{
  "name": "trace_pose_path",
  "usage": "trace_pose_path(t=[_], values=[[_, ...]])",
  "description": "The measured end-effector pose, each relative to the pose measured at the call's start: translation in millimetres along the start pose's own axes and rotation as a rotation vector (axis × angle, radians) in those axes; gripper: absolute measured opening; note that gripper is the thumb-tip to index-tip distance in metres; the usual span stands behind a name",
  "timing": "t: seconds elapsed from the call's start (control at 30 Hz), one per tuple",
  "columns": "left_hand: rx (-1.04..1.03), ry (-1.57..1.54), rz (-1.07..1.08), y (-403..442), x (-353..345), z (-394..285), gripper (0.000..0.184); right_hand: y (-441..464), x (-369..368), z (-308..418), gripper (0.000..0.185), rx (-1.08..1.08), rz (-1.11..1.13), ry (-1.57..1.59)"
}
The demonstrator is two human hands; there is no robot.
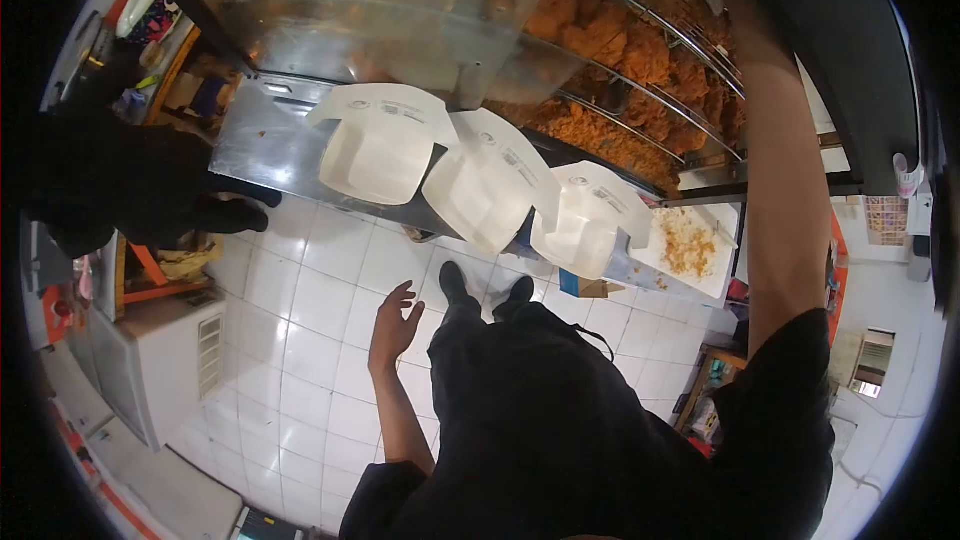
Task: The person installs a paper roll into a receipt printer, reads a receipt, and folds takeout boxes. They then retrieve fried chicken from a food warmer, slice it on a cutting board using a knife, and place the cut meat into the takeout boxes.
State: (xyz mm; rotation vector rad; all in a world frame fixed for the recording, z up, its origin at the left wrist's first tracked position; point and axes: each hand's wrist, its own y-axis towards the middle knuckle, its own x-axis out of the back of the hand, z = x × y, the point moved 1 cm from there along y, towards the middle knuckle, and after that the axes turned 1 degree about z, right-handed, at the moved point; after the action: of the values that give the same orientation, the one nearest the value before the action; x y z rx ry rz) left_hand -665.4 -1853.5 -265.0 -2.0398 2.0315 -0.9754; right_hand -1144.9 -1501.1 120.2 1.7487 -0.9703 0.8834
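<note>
My left hand (394,330) hangs over the tiled floor with its fingers apart, holding nothing. On the right, my forearm (786,170) reaches up into a display case of fried chicken (640,45). My right hand is lost in the dark at the top of the case, so its fingers and anything in them cannot be made out. Three open white takeaway boxes stand in a row on the metal counter: a left box (375,160), a middle box (480,195) and a right box (577,240). No food shows inside them.
A white tray (690,250) with golden crumbs lies at the counter's right end. Curved metal rails (640,15) and glass front the chicken. A person in dark clothing (130,180) is at the left, above a white appliance (180,360). A small cardboard box (588,286) sits below the counter.
</note>
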Motion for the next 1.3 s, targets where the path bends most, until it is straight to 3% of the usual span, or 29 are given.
trace_pose_path(t=[0.5,0.77,0.93,1.1,1.17,1.23,1.3], values=[[-0.018,0.04,0.035,4,-3,-3,0.051,-48,8,10,0.052,0.005,-0.061,0.122],[-0.068,0.046,0.159,11,-19,-16,0.05,-179,38,-19,0.052,-0.078,-0.271,0.623],[-0.093,0.155,0.239,15,-17,-30,0.051,-301,33,-40,0.053,-0.383,-0.164,1.191],[-0.083,0.215,0.232,21,-1,-34,0.051,-408,13,-58,0.051,-0.928,-0.078,2.058],[-0.07,0.288,0.222,20,7,-44,0.054,-442,-21,-71,0.047,-1.181,-0.158,2.03],[-0.142,0.42,0.239,16,16,-64,0.056,-496,-134,-103,0.047,-1.279,-0.302,2.099],[-0.13,0.465,0.283,18,21,-84,0.058,-514,-214,-106,0.052,-1.457,-0.37,1.964]])
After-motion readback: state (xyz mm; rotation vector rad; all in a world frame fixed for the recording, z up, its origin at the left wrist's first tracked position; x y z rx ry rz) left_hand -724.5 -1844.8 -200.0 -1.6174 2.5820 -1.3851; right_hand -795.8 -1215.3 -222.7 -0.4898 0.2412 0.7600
